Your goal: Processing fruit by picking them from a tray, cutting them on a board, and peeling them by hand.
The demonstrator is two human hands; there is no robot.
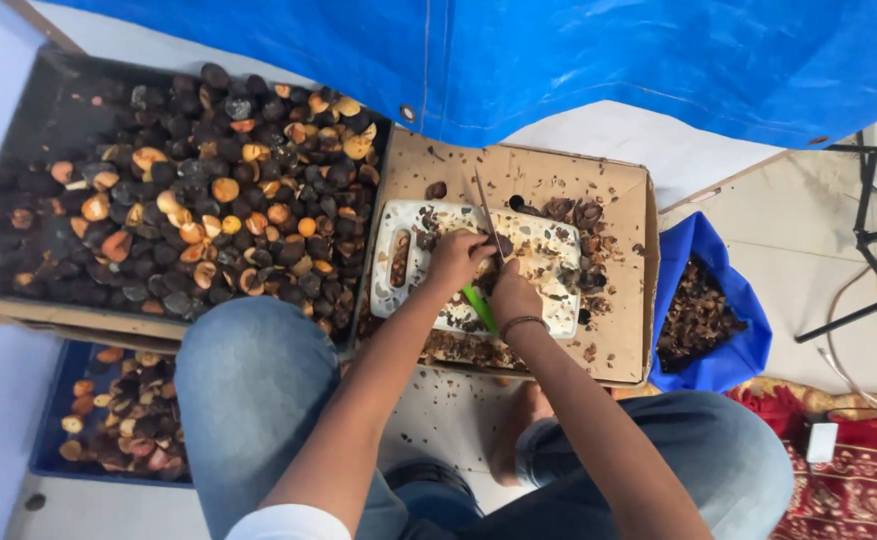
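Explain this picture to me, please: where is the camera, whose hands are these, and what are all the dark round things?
The camera sits on a person's head and looks down at their knees and hands. No machine is here. The left hand presses a small dark piece onto a white cutting board, which lies in a flat cardboard box. The right hand holds a knife with a green handle, its blade pointing away. Left of them, a large tray is full of dark round husks, many cut open and orange inside. A blue bag at the right holds brown scraps. A blue crate below holds more pieces.
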